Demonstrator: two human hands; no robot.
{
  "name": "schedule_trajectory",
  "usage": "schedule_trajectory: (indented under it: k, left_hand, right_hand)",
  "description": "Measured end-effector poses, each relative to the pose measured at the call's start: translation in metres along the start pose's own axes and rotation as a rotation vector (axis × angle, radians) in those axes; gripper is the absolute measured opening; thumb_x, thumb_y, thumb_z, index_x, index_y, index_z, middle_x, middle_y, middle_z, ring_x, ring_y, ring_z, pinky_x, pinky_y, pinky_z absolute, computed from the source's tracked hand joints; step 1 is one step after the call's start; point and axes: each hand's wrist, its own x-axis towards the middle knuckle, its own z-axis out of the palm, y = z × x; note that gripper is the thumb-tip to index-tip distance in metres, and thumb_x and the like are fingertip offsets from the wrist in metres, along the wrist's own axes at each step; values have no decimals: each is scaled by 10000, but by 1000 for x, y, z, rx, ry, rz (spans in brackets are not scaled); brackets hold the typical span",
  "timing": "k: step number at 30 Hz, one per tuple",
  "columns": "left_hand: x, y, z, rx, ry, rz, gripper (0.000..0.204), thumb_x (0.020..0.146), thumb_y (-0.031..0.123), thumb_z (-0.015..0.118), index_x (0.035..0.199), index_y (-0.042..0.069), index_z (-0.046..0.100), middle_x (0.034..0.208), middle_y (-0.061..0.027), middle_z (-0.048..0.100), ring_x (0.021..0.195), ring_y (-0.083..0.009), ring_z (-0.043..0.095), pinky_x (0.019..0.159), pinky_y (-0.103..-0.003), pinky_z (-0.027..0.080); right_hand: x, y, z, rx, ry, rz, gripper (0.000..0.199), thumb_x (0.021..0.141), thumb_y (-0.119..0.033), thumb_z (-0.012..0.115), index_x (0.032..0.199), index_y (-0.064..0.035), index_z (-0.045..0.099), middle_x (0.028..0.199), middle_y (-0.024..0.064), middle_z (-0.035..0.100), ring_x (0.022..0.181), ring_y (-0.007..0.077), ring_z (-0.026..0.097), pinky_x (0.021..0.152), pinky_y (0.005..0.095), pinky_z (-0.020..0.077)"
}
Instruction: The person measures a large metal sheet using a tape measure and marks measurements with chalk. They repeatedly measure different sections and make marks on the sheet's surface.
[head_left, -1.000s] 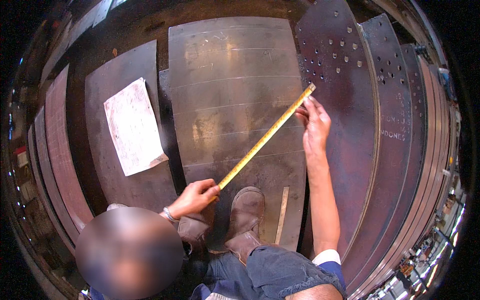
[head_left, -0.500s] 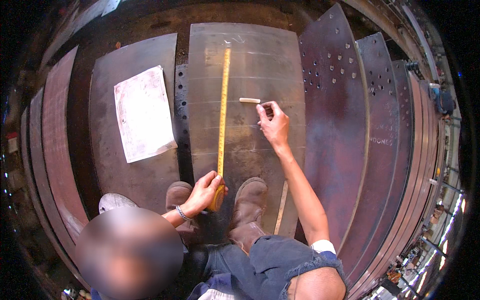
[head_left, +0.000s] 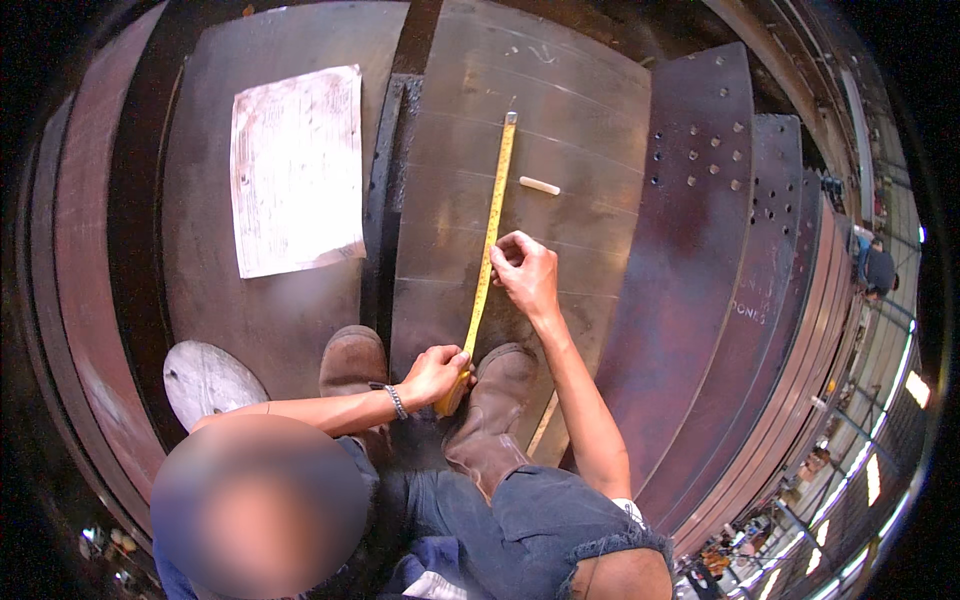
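Observation:
My left hand (head_left: 437,374) grips the yellow case of a tape measure (head_left: 497,190) above my boots. Its blade stretches away over a grey steel plate (head_left: 590,120), with the metal end hook showing at the far end. At the blade's right edge is my right hand (head_left: 528,278), finger and thumb pinched against it about midway along; the fingertips are partly hidden. A white chalk stick (head_left: 540,186) lies loose on the plate, right of the blade and beyond my right hand. Thin pale lines cross the plate, and small marks show near the hook.
A stained paper sheet (head_left: 298,170) covers part of the left plate (head_left: 205,250). Between the plates runs a dark gap. Reddish-brown plates with drilled holes (head_left: 690,260) stand to the right. My brown boots (head_left: 352,362) are close below. Another person (head_left: 878,268) is far right.
My right hand has left the chalk and come nearer, across to the tape blade. The chalk remains on the plate. My left hand keeps the tape case; the whole view has shifted.

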Motion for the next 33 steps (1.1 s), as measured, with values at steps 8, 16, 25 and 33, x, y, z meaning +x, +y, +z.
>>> schedule_trajectory:
  k: [8,16,25,33]
  left_hand:
    - [-7,34,7,16,109,-41,329,979,241,498,895,-25,672,806,-70,702,729,-120,661,683,-291,524]
    - [-4,40,10,70,127,-31,353,982,251,495,893,-34,685,781,-67,703,740,-117,662,689,-288,519]
    - [-5,46,8,147,147,-44,357,980,259,491,902,-31,685,791,-68,709,751,-115,666,706,-295,522]
    - [-8,47,8,110,139,-44,344,979,240,492,908,-36,684,821,-81,713,769,-128,677,715,-296,526]
  right_hand:
    - [8,-12,4,-132,126,-91,141,792,-121,693,808,-1,621,696,117,660,591,174,648,573,305,511]
    - [8,-14,1,-102,134,-53,150,823,-124,684,798,9,617,689,118,664,596,165,659,573,295,514]
    - [10,-10,2,-131,129,-80,151,817,-122,687,799,9,615,695,118,665,592,161,656,568,296,508]
    - [9,-12,3,-125,126,-69,143,813,-121,689,811,6,621,702,116,670,603,157,660,580,293,514]
